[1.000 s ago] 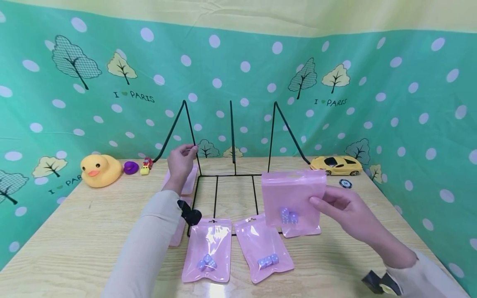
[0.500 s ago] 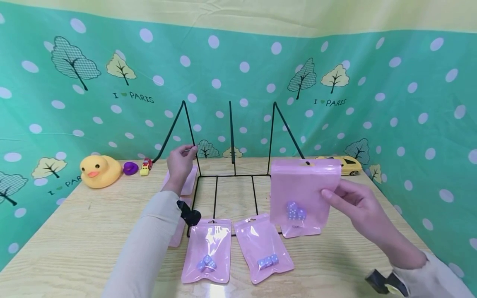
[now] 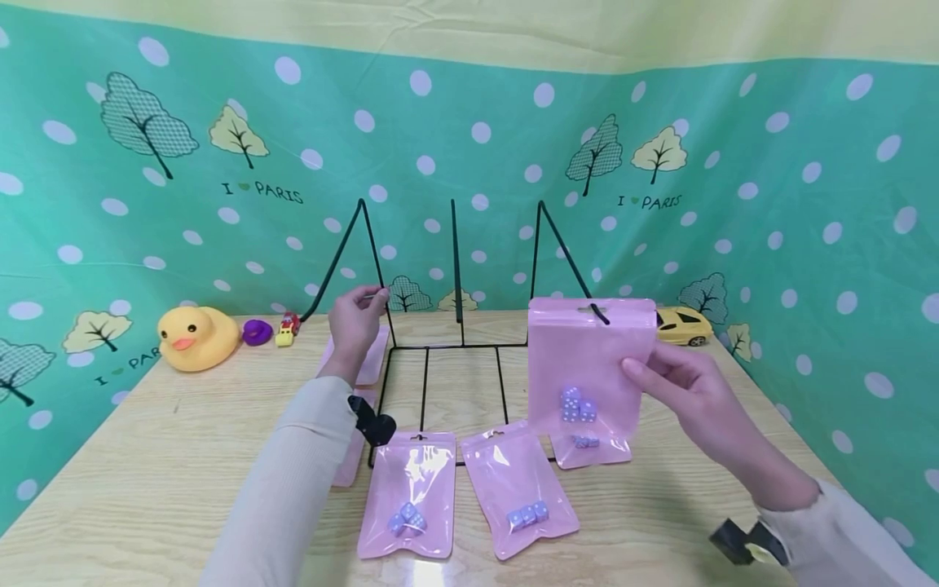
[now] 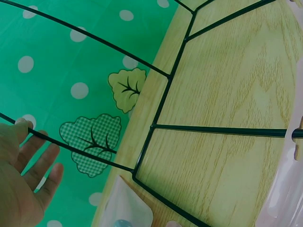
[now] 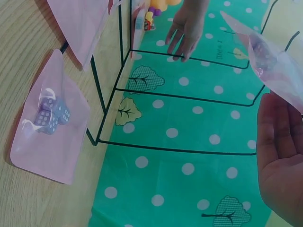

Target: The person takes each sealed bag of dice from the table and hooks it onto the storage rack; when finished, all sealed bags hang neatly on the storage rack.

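My left hand (image 3: 357, 314) pinches the left upright of a black wire rack (image 3: 462, 346), thumb and index finger at the wire. With my right hand (image 3: 693, 399) I grip the right edge of a pink zip bag (image 3: 579, 359) holding purple dice (image 3: 575, 405). The bag is raised upright, and the tip of the rack's right prong shows at its hang hole. In the right wrist view this bag (image 5: 270, 56) hides part of the prong, and my right hand (image 5: 284, 151) is cut off by the edge.
More pink dice bags lie around the rack: front left (image 3: 407, 489), front middle (image 3: 521, 489), right (image 3: 594, 452) and behind my left wrist (image 3: 374, 359). A yellow duck (image 3: 200, 336), purple toy (image 3: 257, 330), small red toy (image 3: 288, 328) and yellow car (image 3: 682, 326) stand at the back.
My right hand has raised the bag toward the right prong, then shifted slightly left; the prong tip now shows in front of the bag's top. The left hand stays on the rack.
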Motion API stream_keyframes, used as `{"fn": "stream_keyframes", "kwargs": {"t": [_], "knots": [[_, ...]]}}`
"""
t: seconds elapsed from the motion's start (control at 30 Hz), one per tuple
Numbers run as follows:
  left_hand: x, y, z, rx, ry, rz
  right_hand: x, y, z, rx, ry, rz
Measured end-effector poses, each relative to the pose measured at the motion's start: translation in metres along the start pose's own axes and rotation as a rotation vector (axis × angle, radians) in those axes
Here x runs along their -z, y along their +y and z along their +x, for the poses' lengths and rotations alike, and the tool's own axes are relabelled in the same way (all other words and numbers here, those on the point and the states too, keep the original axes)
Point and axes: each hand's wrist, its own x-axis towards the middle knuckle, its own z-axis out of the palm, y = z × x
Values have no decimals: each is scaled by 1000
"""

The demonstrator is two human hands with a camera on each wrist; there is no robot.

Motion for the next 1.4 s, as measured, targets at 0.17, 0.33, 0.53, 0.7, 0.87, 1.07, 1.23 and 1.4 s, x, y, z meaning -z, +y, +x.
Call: {"fn": "stream_keyframes", "kwargs": {"t": [0.17,0.33,0.53,0.7,0.87,1.07,1.23,1.4], "knots": [[0,0,0,3,-6,-2,0,2,4,-71,24,-48],[0,0,0,0,-5,-1,-1,5,10,-102,40,-81],[0,0,0,1,-12,-13,-5,7,20,-157,73,-88],[0,-2,1,-5,-9,-18,-11,11,28,-192,126,-57],[0,-4,2,-11,-6,-21,-17,16,37,-221,183,-28],[0,-6,3,-21,-10,-15,-21,19,49,-233,216,-32],[0,-6,4,-20,-24,-27,-24,23,61,-254,252,-55],[1,-7,4,-17,-34,-32,-27,27,73,-275,289,-90]]}}
